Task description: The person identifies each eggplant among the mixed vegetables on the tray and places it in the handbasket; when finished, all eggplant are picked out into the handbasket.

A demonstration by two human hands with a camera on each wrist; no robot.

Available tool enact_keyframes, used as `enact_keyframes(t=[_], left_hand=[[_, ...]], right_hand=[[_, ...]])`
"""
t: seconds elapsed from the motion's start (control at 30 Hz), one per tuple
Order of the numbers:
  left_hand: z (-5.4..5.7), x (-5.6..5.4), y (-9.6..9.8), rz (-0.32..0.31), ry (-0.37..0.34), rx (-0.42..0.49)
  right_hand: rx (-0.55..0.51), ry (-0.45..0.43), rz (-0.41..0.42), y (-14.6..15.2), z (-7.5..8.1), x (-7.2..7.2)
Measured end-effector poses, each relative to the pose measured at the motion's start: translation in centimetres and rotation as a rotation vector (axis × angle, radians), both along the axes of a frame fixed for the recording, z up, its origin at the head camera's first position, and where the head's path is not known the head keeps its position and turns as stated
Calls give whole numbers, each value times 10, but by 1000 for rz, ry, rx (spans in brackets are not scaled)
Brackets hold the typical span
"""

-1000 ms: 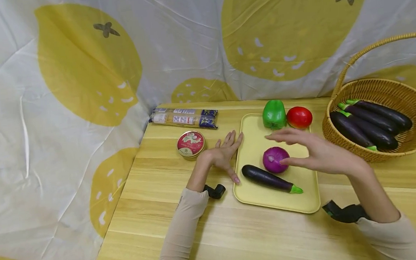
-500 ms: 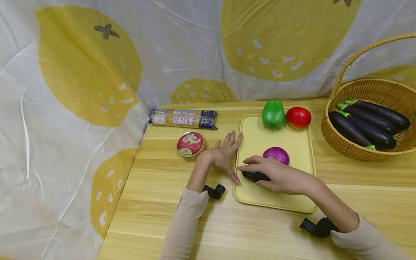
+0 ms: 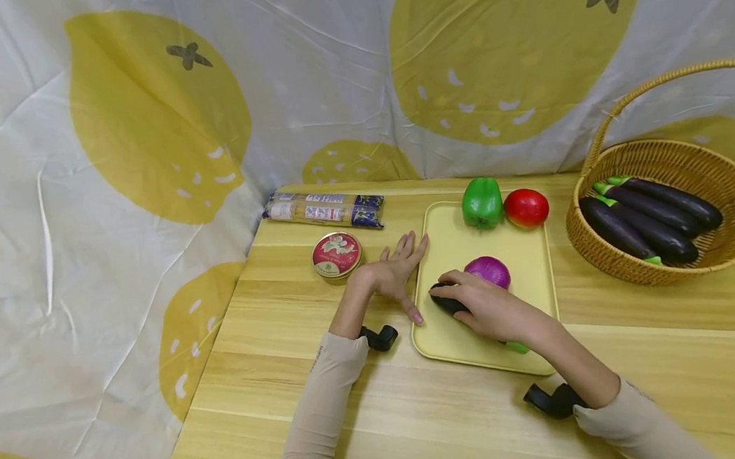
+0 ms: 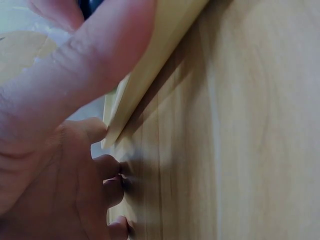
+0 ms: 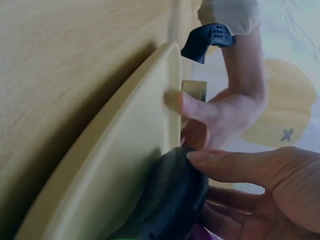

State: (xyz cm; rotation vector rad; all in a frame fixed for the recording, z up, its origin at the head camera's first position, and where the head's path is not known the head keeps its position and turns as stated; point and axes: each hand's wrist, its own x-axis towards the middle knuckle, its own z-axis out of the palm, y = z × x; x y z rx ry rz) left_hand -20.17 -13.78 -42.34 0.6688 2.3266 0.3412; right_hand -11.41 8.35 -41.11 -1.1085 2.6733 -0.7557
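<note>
In the head view, my right hand (image 3: 489,308) grips an eggplant (image 3: 451,304) from above, over the front part of a yellow tray (image 3: 447,239). Thumb and fingers lie on either side of the dark eggplant (image 5: 172,195) in the right wrist view, close to the tray floor. Most of its middle is hidden under the hand; the green stem end peeks out. Just behind it sits a purple onion (image 3: 489,271). My left hand (image 3: 392,277) rests with spread fingers along the tray's left rim, its thumb (image 4: 75,75) large in the left wrist view.
A green bell pepper (image 3: 482,203) and a tomato (image 3: 526,208) are at the tray's far edge. Right of it stands a wicker basket (image 3: 606,262) with several eggplants (image 3: 659,206). To the left are a round red tin (image 3: 337,254) and a pasta packet (image 3: 325,210).
My right hand has come down leftward from above the onion and taken hold of the eggplant, whose far-left end has shifted slightly. The left hand has stayed in place.
</note>
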Motion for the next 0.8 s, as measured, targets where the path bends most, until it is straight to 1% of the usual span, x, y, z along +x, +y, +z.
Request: enact_keyframes(t=[0.27,0.43,0.53,0.67,0.73,0.8], left_hand=[[0,0,0,-5,-1,-7],[1,0,0,-12,9,-9],[2,0,1,-14,11,-8],[2,0,1,-15,3,-13],[2,0,1,-15,0,-18],[1,-1,0,-17,1,-25]], right_hand=[[-5,48,-19,-3,-6,-1],[-29,49,6,-4,-6,-1],[-74,18,19,-2,-2,-3],[-160,-30,13,6,6,-8],[-208,-66,10,13,10,-12],[-264,-124,11,19,14,-15]])
